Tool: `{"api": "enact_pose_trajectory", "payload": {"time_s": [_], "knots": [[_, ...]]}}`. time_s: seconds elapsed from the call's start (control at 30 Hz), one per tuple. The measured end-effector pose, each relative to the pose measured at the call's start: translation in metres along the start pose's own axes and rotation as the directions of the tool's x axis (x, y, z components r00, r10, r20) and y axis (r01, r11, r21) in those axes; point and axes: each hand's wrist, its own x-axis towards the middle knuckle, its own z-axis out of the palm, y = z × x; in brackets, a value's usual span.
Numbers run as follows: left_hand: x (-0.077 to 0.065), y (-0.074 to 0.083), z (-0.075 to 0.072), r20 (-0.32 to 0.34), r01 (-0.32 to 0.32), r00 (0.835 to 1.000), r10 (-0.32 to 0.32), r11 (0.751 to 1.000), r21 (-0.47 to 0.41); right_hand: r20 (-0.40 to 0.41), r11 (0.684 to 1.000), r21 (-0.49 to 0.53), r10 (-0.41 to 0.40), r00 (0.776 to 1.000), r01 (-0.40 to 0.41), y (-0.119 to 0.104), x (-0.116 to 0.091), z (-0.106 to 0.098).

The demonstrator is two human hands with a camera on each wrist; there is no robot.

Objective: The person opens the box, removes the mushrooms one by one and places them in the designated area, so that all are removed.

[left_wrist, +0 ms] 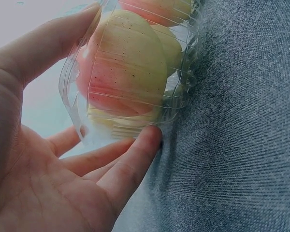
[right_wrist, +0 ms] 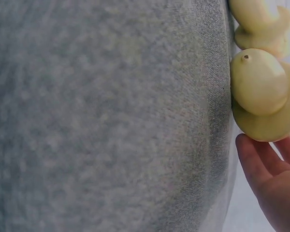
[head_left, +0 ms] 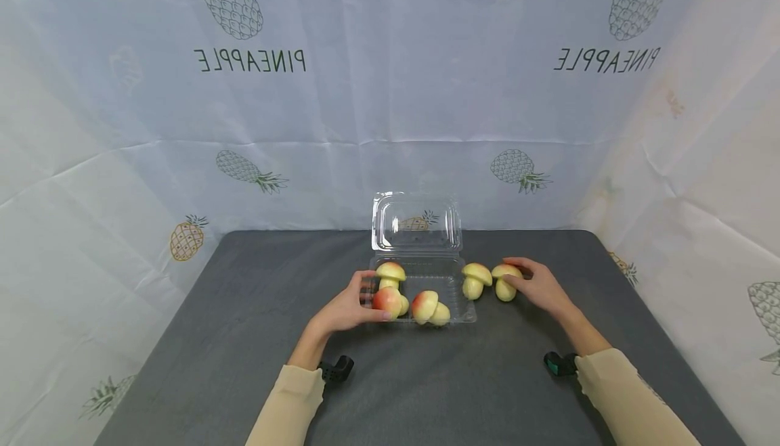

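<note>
A clear plastic clamshell container (head_left: 451,290) lies with its lid raised at the back. My left hand (head_left: 349,305) holds its left front corner, thumb at the front and fingers along the left side; in the left wrist view the thumb (left_wrist: 53,46) touches the wall. Inside are three yellow toy mushrooms with reddish caps: one at the back left (head_left: 391,271), one at the front left (head_left: 386,301), one at the front middle (head_left: 425,307). Right of the container, my right hand (head_left: 539,287) grips the cap of another toy mushroom (right_wrist: 261,82), which rests on the table.
One more toy mushroom (head_left: 475,279) stands between the container and the gripped one. The raised lid (head_left: 417,223) is near the table's back edge. Pineapple-printed cloth (head_left: 390,107) hangs behind the dark grey table (head_left: 439,378). Each wrist wears a black camera band (head_left: 336,369).
</note>
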Motion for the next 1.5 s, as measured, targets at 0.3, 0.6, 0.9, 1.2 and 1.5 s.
{"api": "enact_pose_trajectory", "payload": {"time_s": [0.3, 0.6, 0.9, 1.2, 1.5], "knots": [[0.001, 0.001, 0.000, -0.007, 0.008, 1.000, -0.008, 1.000, 0.004, 0.001, 0.999, -0.012, -0.036, 0.999, 0.036, -0.005, -0.001, -0.005], [0.001, 0.000, -0.001, -0.003, 0.011, 1.000, -0.011, 1.000, -0.025, -0.014, 0.999, -0.039, -0.028, 1.000, 0.027, -0.017, -0.005, -0.013], [0.002, -0.003, -0.001, 0.003, 0.000, 1.000, 0.001, 1.000, -0.029, -0.054, 0.994, -0.093, -0.065, 0.996, 0.060, -0.034, -0.011, -0.015], [0.002, -0.003, 0.000, 0.006, -0.004, 1.000, 0.004, 1.000, -0.029, -0.056, 0.985, -0.090, -0.150, 0.987, 0.145, -0.052, -0.015, -0.013], [0.001, -0.002, -0.001, 0.011, -0.012, 1.000, 0.012, 1.000, -0.011, -0.045, 0.983, -0.072, -0.172, 0.984, 0.168, -0.063, -0.016, -0.009]]}}
